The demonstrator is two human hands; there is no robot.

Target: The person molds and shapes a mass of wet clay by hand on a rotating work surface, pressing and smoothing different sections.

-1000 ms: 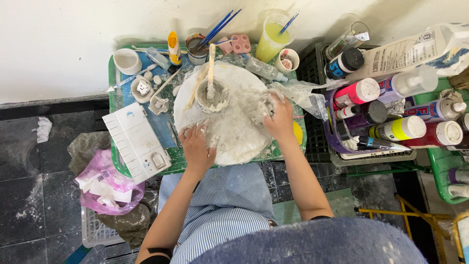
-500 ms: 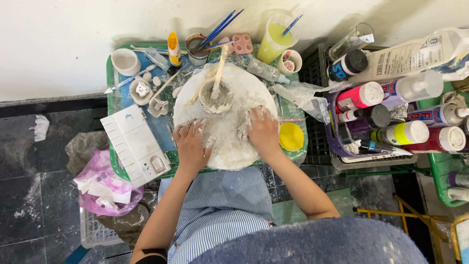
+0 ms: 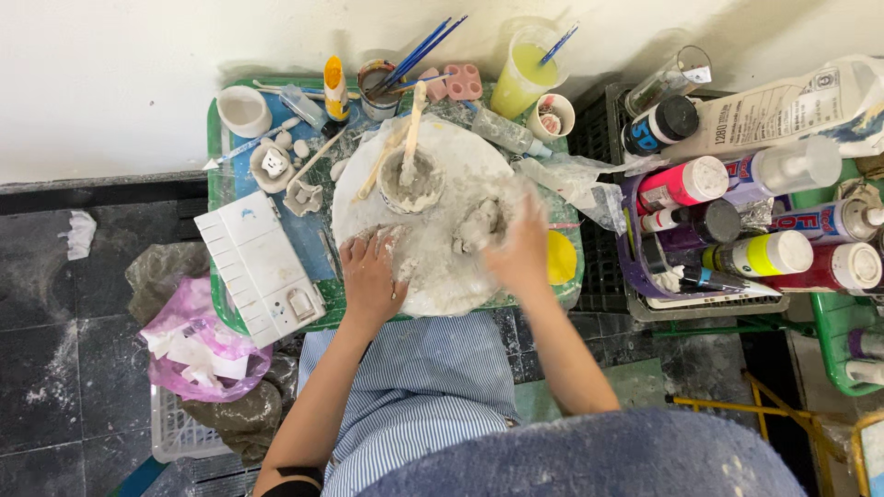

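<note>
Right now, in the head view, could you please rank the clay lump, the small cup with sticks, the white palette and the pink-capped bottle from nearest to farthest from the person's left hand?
From the left hand:
1. Small cup with sticks, just above it on the white round board.
2. Clay lump, to its right, by the right hand.
3. White palette, to its left; too close to the lump to rank firmly.
4. Pink-capped bottle, far right.

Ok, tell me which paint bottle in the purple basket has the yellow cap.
The yellow-capped bottle, lying between the black-capped bottle and the white-capped red one.

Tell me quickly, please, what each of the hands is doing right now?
Left hand: open, flat on the white round board.
Right hand: blurred over the board; grip cannot be told.
</note>
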